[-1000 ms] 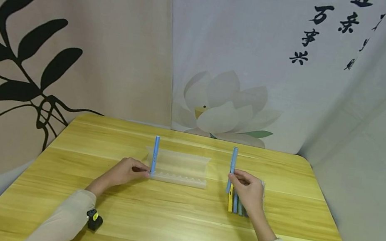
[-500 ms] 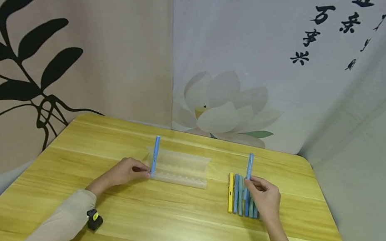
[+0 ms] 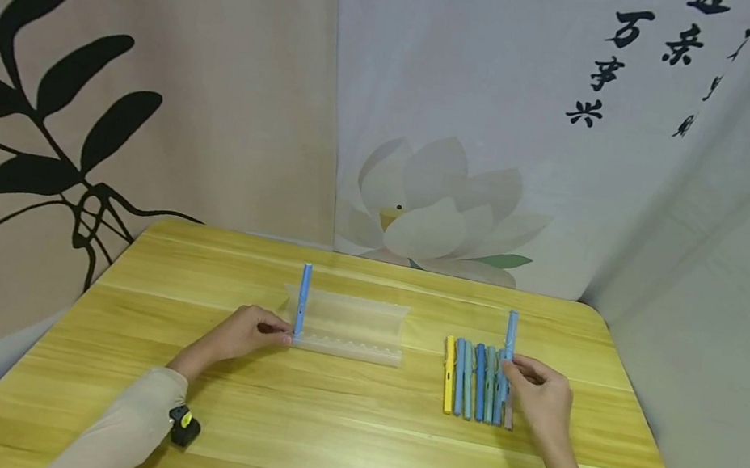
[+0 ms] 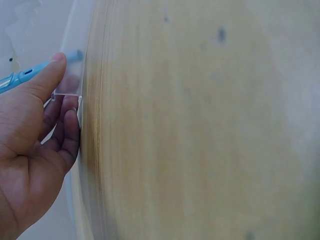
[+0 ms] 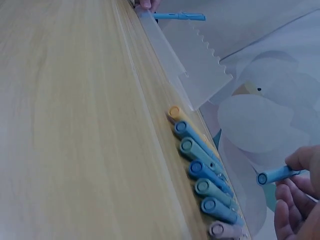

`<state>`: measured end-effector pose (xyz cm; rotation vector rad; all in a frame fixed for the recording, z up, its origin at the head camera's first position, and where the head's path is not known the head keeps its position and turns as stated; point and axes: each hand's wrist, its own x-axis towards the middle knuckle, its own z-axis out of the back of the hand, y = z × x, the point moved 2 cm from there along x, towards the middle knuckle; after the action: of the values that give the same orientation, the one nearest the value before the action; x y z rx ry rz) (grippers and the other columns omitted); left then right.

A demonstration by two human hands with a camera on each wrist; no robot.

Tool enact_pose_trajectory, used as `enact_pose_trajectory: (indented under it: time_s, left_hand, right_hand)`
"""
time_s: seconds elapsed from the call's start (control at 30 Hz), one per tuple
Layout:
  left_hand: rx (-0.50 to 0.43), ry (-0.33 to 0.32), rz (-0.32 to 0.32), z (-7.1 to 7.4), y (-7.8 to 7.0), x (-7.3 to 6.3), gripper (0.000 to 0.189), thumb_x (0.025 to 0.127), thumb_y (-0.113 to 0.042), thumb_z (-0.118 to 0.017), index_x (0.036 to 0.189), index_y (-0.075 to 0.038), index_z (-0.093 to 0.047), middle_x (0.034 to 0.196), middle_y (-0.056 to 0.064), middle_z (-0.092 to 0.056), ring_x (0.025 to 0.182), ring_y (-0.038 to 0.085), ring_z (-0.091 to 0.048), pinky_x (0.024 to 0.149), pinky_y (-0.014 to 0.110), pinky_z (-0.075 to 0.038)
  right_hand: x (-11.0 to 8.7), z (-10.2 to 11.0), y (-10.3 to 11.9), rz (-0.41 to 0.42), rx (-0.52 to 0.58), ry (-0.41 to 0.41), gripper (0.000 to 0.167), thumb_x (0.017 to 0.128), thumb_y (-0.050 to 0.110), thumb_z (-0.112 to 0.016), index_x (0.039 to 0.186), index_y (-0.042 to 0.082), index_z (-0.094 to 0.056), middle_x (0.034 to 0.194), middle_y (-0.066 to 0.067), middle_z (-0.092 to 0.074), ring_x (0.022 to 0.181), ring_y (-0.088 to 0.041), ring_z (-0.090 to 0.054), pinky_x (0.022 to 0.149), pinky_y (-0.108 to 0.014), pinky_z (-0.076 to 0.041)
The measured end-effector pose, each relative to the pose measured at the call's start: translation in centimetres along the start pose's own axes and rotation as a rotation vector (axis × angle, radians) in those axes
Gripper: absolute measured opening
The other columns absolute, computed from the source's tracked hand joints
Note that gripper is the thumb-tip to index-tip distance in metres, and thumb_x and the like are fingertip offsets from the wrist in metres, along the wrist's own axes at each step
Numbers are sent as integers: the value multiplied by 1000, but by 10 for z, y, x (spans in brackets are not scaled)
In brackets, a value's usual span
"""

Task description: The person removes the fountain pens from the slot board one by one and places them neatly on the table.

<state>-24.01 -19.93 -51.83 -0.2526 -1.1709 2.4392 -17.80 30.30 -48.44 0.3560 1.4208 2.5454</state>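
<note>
My left hand point(image 3: 252, 333) pinches the left end of a clear plastic pen rack point(image 3: 353, 322), thumb above and fingers below in the left wrist view. A light blue pen point(image 3: 303, 296) stands upright in the rack's left end, close to my thumb. My right hand point(image 3: 543, 397) pinches another light blue pen point(image 3: 510, 333), upright, above the right end of a row of pens. That row has a yellow pen point(image 3: 448, 374) at its left, several blue and green pens, and a greyish-pink pen point(image 5: 224, 230) at its right, partly hidden by my hand in the head view.
The wooden table point(image 3: 341, 450) carries the rack and, to its right, the pen row. Behind the table's far edge hangs a cloth backdrop point(image 3: 453, 115) with a lotus print. Each wrist wears a small black camera point(image 3: 184, 427).
My right hand has moved right along the row with the light blue pen held upright, uncovering more of the lying pens. My left hand and the rack have stayed in place.
</note>
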Motion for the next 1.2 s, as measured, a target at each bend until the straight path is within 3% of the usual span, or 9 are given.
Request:
enact_pose_trajectory:
  time_s: [0.53,0.87,1.2]
  left_hand:
    - [5,3,6,0,1,1,32,97,-35,-72,117,-11,-78,106,-1,-76,92,13,-66,79,28,-54]
    - [5,6,1,0,3,1,32,97,-35,-71,117,-11,-78,107,-1,-76,92,12,-67,79,29,-55]
    - [5,8,-14,0,4,1,31,97,-35,-71,116,-11,-78,105,-2,-76,91,12,-67,78,28,-55]
  right_hand:
    - [-1,25,-24,-129,-116,23,47,94,39,-75,123,2,-73,111,-15,-75,85,-5,-64,69,-21,-52]
    - [1,29,-36,-132,-186,28,45,95,38,-74,121,1,-74,106,-14,-77,81,-7,-66,65,-24,-52]
    - [3,29,-41,-90,-288,36,41,94,33,-74,115,-2,-76,97,-14,-78,85,-24,-70,70,-35,-53]
